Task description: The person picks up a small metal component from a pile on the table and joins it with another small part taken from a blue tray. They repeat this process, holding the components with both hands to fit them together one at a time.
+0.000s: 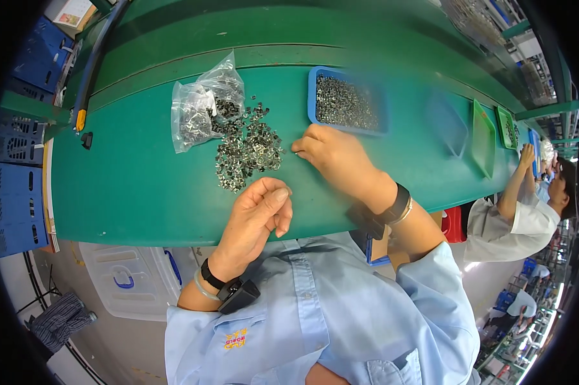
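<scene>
A loose pile of small shiny metal parts [248, 151] lies on the green table, spilling from the mouth of a clear plastic bag [190, 119]. My left hand [257, 212] is just in front of the pile, its fingers curled in toward the thumb; whatever they may hold is hidden. To the right of the pile, my right hand [334, 157] pinches thumb and fingers together. A tiny shiny metal part shows at its fingertips. Beyond that hand stands a blue tray [312, 96] full of similar small metal parts, its right side blurred.
Green trays [484, 138] stand farther right along the table, where a co-worker [520, 218] sits. A yellow-tipped tool [81, 120] is at the far left. Blue crates [18, 205] are stacked beside the table, and a clear lidded box [129, 279] stands below its edge.
</scene>
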{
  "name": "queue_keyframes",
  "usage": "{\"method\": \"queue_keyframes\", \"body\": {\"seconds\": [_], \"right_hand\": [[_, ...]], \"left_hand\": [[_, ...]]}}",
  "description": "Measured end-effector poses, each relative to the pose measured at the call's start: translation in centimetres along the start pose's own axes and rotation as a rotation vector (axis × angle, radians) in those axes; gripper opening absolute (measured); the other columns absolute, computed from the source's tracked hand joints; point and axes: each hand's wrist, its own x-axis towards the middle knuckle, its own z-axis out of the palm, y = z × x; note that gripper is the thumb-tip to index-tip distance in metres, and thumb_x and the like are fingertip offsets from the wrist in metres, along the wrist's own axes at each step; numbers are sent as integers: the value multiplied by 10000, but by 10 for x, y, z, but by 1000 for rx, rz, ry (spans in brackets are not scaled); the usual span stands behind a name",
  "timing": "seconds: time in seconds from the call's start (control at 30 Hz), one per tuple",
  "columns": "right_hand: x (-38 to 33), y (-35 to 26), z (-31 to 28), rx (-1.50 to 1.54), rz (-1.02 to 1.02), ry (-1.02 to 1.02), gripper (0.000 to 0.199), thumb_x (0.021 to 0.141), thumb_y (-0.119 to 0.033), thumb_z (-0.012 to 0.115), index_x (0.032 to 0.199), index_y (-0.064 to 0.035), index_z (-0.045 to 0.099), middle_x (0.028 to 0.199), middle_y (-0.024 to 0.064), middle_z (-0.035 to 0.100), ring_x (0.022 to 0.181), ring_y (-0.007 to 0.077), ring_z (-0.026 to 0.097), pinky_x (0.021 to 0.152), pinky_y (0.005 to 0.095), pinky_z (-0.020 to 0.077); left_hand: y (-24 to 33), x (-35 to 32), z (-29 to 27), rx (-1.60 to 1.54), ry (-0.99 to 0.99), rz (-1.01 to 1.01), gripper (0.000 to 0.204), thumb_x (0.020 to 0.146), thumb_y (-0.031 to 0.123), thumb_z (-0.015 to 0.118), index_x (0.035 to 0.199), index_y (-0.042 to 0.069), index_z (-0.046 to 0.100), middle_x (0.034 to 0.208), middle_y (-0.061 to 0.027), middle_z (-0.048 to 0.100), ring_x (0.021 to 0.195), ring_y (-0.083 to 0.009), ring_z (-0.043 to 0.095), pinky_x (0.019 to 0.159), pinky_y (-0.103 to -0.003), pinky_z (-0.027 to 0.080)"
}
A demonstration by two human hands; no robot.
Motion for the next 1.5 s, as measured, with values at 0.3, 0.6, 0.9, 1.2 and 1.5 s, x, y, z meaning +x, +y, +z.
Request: {"method": "queue_keyframes", "body": {"seconds": [0.3,0.6,0.9,1.2,1.5], "right_hand": [[-29,-33,-11,247,95,239,166,747,-86,707,897,-69,638,844,56,591,737,241,604,610,336,491],[-48,-43,-13,160,110,289,237,732,-73,722,943,-76,616,828,55,590,711,229,598,581,329,477],[-54,-40,-6,268,105,359,184,748,-57,710,910,-71,623,814,60,594,717,231,594,599,334,482],[-53,-45,-8,340,110,393,172,746,-36,711,898,-51,634,831,62,620,735,223,607,624,322,500],[-60,-47,-7,414,105,419,150,765,-34,701,898,-52,634,843,72,635,757,222,623,625,317,505]], "left_hand": [[-1,11,18,147,70,26,207,964,202,517,1068,23,531,835,-43,583,605,-80,521,499,-215,402],[-6,18,27,116,6,-20,204,959,212,533,1034,23,549,824,-38,600,606,-77,517,504,-205,399],[-6,19,28,83,-11,-29,195,950,206,549,1021,24,555,799,-42,604,595,-89,519,500,-207,400],[-4,17,28,96,6,-7,153,930,169,580,999,33,560,780,-44,612,598,-94,529,505,-207,409],[-10,18,28,-21,-76,-6,124,924,167,590,934,49,554,758,-42,615,593,-97,530,501,-205,402]]}}
